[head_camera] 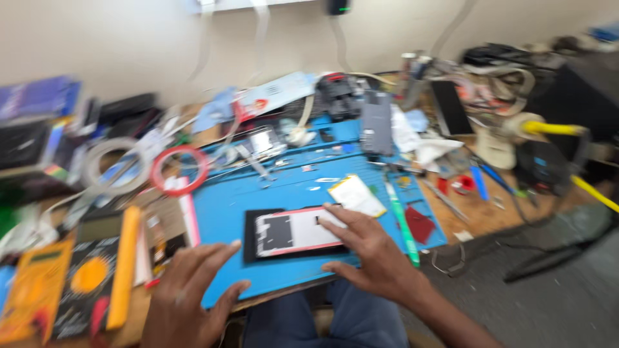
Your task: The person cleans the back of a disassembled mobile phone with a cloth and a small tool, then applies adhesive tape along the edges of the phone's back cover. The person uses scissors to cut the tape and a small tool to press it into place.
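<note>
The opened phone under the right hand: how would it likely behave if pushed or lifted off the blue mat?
The phone is a thin flat slab, so it probably slides rather than rolls or tips. It lies flat on the mat, so lifting likely means prying up an edge. Its back looks open, so it is probably fragile. The right hand rests on it.

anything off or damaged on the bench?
The phone on the blue mat lies opened, back cover off, insides showing, under the right hand. A pale flat rectangular part lies loose beside it. The left hand hovers at the mat's near edge. Clutter all round; the frame is blurred, so fine damage can't be judged.
</note>
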